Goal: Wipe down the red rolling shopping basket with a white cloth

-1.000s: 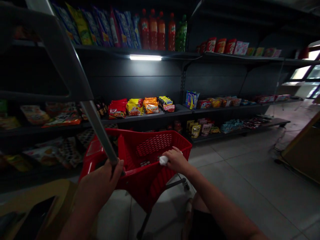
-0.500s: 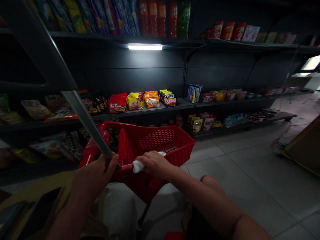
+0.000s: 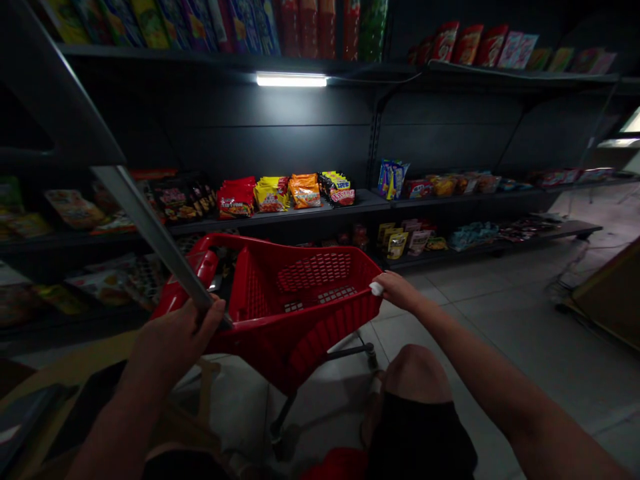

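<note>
A red plastic shopping cart (image 3: 300,327) stands in front of me, its basket holding nothing that I can see. My left hand (image 3: 183,333) is closed around the lower end of a grey metal pole (image 3: 160,233), which slants up to the left beside the cart's handle end. At the basket's far right corner, my right hand (image 3: 399,291) presses a white cloth or tissue (image 3: 377,289) against the rim. Most of the cloth is hidden under the fingers.
Dark shelves (image 3: 320,210) with snack packets (image 3: 305,191) run behind the cart. A tube light (image 3: 291,80) glows under the upper shelf. At lower left is a tan tabletop (image 3: 107,353) with dark flat objects. A brown box-like thing (image 3: 610,300) stands at right on the tiled floor.
My right hand has slid the white cloth along the near rim, from beside my left hand to the far right corner. My left hand stays on the pole. The view has shifted slightly.
</note>
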`<state>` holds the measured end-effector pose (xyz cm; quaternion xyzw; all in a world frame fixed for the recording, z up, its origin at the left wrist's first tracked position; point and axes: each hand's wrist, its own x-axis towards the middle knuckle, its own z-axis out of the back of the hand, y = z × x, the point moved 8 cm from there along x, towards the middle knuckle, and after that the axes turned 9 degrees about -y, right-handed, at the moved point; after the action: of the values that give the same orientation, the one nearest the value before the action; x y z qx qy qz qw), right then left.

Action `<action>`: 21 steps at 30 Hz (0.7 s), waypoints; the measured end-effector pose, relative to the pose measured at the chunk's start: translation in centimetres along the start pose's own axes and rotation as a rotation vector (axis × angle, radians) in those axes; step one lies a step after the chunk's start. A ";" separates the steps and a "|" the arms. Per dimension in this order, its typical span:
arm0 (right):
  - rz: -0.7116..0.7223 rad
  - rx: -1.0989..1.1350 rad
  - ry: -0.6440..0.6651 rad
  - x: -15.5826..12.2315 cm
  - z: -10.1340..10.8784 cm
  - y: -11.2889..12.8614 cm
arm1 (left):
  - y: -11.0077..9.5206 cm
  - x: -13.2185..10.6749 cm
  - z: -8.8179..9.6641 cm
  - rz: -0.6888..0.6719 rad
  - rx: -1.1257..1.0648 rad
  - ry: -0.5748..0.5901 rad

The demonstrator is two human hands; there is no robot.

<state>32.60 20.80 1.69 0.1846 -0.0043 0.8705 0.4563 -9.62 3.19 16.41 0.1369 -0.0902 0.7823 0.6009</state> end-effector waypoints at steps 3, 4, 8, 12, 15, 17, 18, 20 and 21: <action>0.003 0.002 0.006 0.1 -0.2 2.1 | -0.1 0.1 0.1 -0.001 -0.006 -0.005; 0.021 0.022 0.013 0.3 -0.4 3.8 | 0.0 0.1 0.1 -0.009 -0.009 -0.011; 0.187 0.161 -0.005 2.5 -0.8 15.9 | 0.2 0.3 -0.2 -0.038 -0.028 -0.073; 0.336 0.299 -0.139 5.4 0.6 28.9 | 0.1 0.4 -0.4 -0.040 -0.031 -0.136; 0.367 0.358 -0.186 6.3 1.1 32.6 | 0.2 0.5 -0.5 -0.030 -0.023 -0.154; 0.376 0.381 -0.197 6.2 0.8 31.8 | 0.4 0.6 -0.5 -0.041 -0.027 -0.166; 0.380 0.381 -0.191 5.9 0.4 30.6 | 0.4 0.7 -0.6 -0.050 -0.034 -0.173; 0.362 0.344 -0.157 5.2 -0.7 27.1 | 0.7 0.9 -0.6 -0.059 -0.047 -0.190; 0.339 0.309 -0.133 4.8 -1.3 24.7 | 0.9 1.1 -0.7 -0.058 -0.051 -0.198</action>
<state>10.11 10.44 6.03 0.3057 0.0682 0.9109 0.2687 -10.81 4.13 16.12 0.2008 -0.1650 0.7446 0.6149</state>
